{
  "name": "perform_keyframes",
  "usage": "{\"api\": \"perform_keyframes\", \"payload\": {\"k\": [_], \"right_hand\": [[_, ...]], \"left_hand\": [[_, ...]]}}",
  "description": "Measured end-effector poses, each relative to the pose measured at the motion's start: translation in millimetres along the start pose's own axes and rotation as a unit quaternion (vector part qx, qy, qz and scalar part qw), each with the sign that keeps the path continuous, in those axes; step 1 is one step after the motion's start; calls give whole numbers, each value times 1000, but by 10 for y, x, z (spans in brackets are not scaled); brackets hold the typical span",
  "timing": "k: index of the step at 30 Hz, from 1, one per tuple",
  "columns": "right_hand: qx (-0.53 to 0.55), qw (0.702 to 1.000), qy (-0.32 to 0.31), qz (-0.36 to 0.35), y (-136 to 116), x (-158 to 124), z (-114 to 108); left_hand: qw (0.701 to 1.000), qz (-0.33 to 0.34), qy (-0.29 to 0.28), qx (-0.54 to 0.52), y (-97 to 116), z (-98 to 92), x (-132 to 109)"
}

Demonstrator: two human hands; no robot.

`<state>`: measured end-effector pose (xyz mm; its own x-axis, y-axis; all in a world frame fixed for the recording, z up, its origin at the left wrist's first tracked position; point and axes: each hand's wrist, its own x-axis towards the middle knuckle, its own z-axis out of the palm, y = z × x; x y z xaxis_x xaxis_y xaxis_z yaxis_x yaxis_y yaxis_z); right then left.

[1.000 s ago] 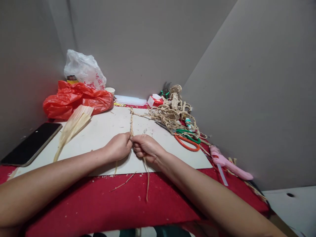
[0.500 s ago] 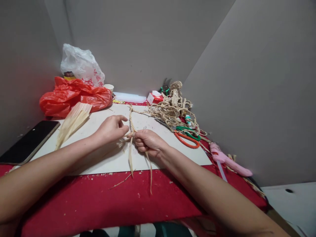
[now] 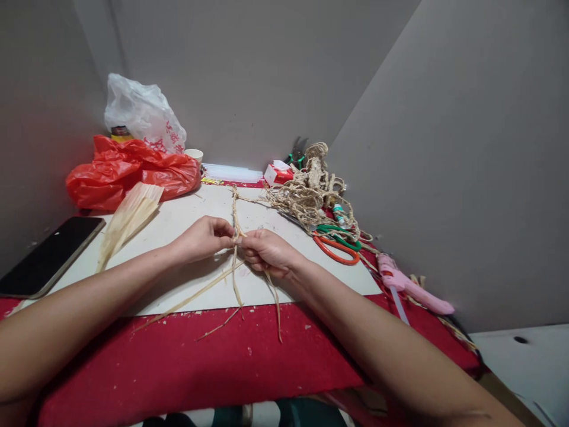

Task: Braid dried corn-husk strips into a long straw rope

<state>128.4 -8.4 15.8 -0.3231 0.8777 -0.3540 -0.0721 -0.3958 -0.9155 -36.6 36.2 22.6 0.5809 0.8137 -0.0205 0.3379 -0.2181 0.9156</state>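
Observation:
A thin braid (image 3: 235, 209) of pale, dry husk strips runs down the white board (image 3: 178, 290) toward my fingertips. My left hand (image 3: 203, 238) pinches the lower end of the braid from the left, thumb and forefinger together. My right hand (image 3: 270, 251) is closed on the strips from the other side, its fingertips nearly touching the left ones. Loose strip ends (image 3: 237, 284) dangle below the pinch, and one long strip (image 3: 195, 292) slants to the lower left across the board. What lies exactly between the fingertips is hidden.
Left of the board are a phone (image 3: 51, 255), a wide husk (image 3: 128, 222) and a red plastic bag (image 3: 133, 172). On the right lie coiled braided cord (image 3: 306, 196), scissors (image 3: 340, 252) and a pink glue gun (image 3: 411, 284). Grey panels (image 3: 267, 71) wall the table.
My left hand has moved right and its spread fingers have closed on the braid's end. A long strip now lies toward the lower left. My right hand has barely moved.

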Motion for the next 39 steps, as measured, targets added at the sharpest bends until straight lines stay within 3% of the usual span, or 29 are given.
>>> {"api": "perform_keyframes", "payload": {"k": [3, 10, 16, 20, 24, 30, 39], "right_hand": [[-35, 999, 8, -13, 9, 3, 30], [-114, 992, 19, -49, 97, 62, -4], [-166, 984, 18, -61, 122, 103, -66], [-186, 979, 28, -81, 85, 79, -57], [-206, 970, 61, -110, 54, 50, -44], [-180, 978, 44, -97, 66, 64, -68], [-71, 995, -23, -61, -2, 33, -105]], "left_hand": [[998, 10, 49, 32, 11, 23, -7], [1000, -9, -25, 13, 10, 56, -49], [999, -13, 7, 40, -13, 111, -60], [997, -55, 29, -48, -8, 107, -25], [976, -129, 7, -175, 41, 63, 3], [979, -153, 33, -132, 108, 59, -8], [984, -94, -42, -143, -15, -32, 0]]}}
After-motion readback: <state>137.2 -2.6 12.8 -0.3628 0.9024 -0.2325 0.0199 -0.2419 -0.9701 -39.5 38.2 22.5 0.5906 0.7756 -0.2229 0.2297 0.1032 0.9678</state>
